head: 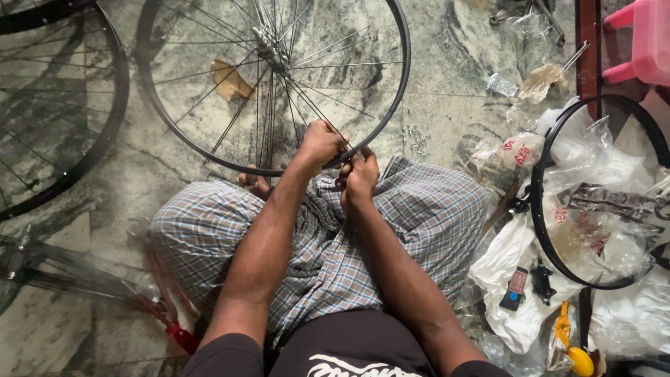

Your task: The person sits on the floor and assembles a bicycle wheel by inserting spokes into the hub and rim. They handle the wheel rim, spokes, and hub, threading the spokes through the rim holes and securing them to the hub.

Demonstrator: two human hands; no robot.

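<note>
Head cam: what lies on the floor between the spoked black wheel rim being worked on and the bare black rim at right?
Between the spoked black wheel rim and the bare black rim, the head view shows marble floor with scattered small metal bits and crumpled clear plastic bags.

We are looking down on a marbled stone floor point(453, 63), grey veins swirling through pale green. At nine o'clock a second bicycle rim point(105, 132) is lying flat. At three o'clock another black rim point(541, 230) is resting over a heap of crumpled plastic bags point(614, 181). At one o'clock a pink plastic stool point(645, 38) is peeking in beside a dark red wooden post point(587, 42). Soft, even light is falling across everything, and a torn scrap of brown paper point(229, 80) is sitting at eleven o'clock.
</note>
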